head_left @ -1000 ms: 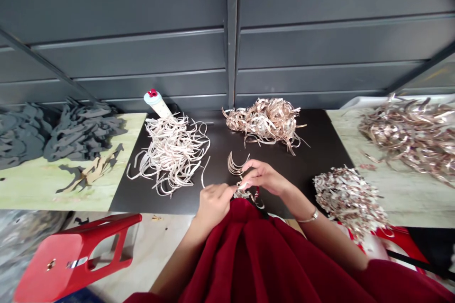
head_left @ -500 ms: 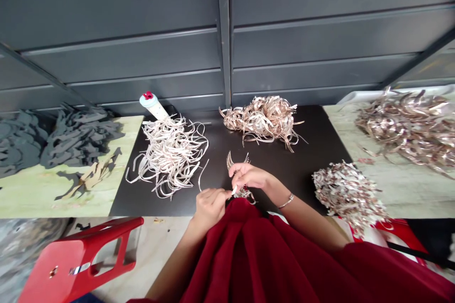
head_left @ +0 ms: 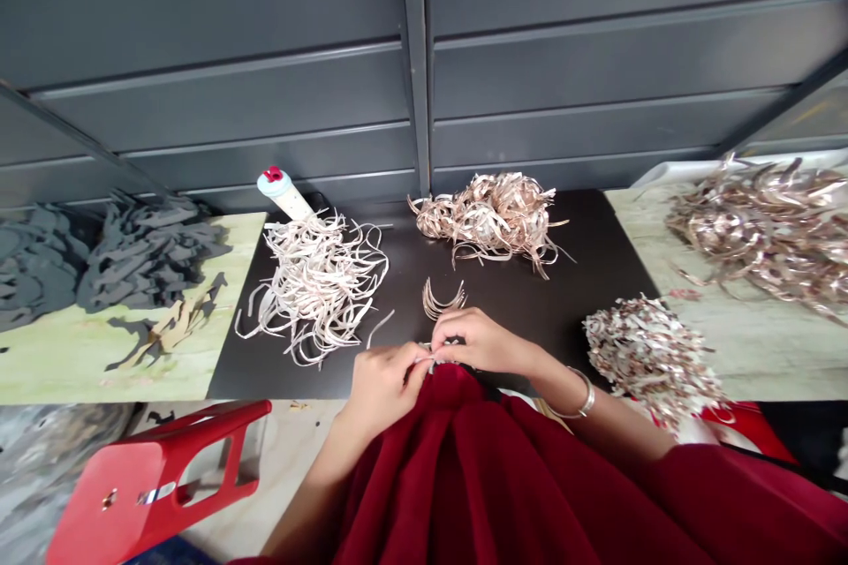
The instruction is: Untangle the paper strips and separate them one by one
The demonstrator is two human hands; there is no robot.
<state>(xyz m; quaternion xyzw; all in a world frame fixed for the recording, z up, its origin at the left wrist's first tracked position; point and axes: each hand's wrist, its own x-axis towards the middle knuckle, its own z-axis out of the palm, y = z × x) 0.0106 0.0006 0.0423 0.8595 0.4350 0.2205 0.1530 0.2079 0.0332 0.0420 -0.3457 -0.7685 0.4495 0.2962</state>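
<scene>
**Left hand** (head_left: 386,384): fingers (head_left: 414,360) together, clamped on the strip end.
**Thin pale strip** (head_left: 427,359): held between both hands, over the red garment (head_left: 450,459), at the black mat's (head_left: 530,291) near edge.
**Curved strip bundle** (head_left: 442,300): on the mat, just beyond the hands.
**Right hand** (head_left: 483,342): fingers (head_left: 445,338) together, clamped on the same strip.

We see grey foam cutouts (head_left: 149,252) heaped on pale wood board (head_left: 199,371) at left; blue-capped plastic bottle (head_left: 284,194) lying tilted, red tip up; red plastic stool (head_left: 155,481) on floor below; dark grey metal panels (head_left: 218,79) behind.
</scene>
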